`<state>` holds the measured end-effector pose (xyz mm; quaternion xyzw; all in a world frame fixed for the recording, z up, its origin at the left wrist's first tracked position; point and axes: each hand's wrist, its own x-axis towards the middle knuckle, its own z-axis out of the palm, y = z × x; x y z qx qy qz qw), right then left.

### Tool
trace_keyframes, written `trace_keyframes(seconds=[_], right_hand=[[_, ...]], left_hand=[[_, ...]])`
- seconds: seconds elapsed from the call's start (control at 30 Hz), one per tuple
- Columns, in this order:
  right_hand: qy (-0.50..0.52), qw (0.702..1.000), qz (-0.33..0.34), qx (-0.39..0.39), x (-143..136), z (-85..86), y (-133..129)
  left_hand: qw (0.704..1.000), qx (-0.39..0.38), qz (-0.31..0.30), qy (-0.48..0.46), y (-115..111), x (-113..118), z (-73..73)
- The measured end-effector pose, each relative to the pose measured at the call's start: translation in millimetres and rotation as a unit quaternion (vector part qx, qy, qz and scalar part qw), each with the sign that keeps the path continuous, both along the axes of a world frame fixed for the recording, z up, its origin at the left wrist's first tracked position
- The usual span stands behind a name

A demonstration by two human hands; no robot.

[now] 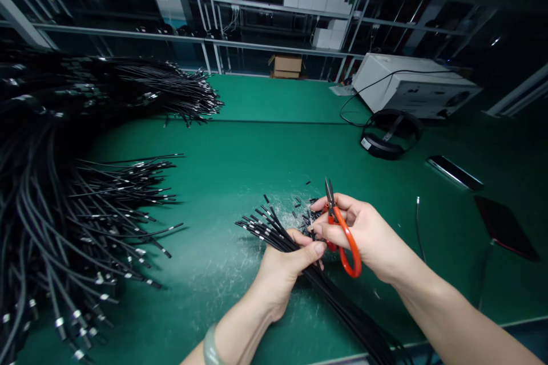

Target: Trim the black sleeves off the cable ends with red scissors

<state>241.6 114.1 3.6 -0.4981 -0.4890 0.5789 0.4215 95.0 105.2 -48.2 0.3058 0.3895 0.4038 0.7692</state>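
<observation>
My left hand [285, 265] is closed around a bundle of black cables [338, 296], whose white-banded ends fan out up and to the left. Just right of it, my right hand [353, 225] holds red-handled scissors [350, 251] with their dark blades pointing up. The thumb and fingertips of that hand also pinch near one cable end beside the bundle. Small cut black pieces [297, 203] and fine pale strands lie on the green mat [205, 182] behind my hands.
Large heaps of black cables [47, 194] cover the left side. At the right are a white machine [411, 85], a black headset [389, 134], a phone [455, 172], a dark flat device [505, 228] and a loose cable [419, 228]. A cardboard box [286, 66] stands behind.
</observation>
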Motion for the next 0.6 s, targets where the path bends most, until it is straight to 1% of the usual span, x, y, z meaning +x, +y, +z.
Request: trace_keyframes(seconds=[0.17,0.37,0.47,0.6], right_hand=[[-0.01,1.0,-0.01,0.001,-2.2,0.9,-1.7],[-0.051,0.997,-0.047,0.019,-6.5,4.3,-6.8],[-0.046,0.998,-0.037,0.02,-6.5,4.7,-7.1],[-0.01,1.0,-0.008,0.018,-0.2,2.6,-1.3]], left_hand=[[1.0,0.007,-0.006,-0.002,-0.2,-0.1,2.0],[1.0,0.01,-0.008,0.001,-0.3,0.0,4.1],[0.999,0.023,-0.022,-0.006,-1.1,-0.9,5.4],[0.999,0.013,-0.035,-0.011,-1.5,-1.6,6.8]])
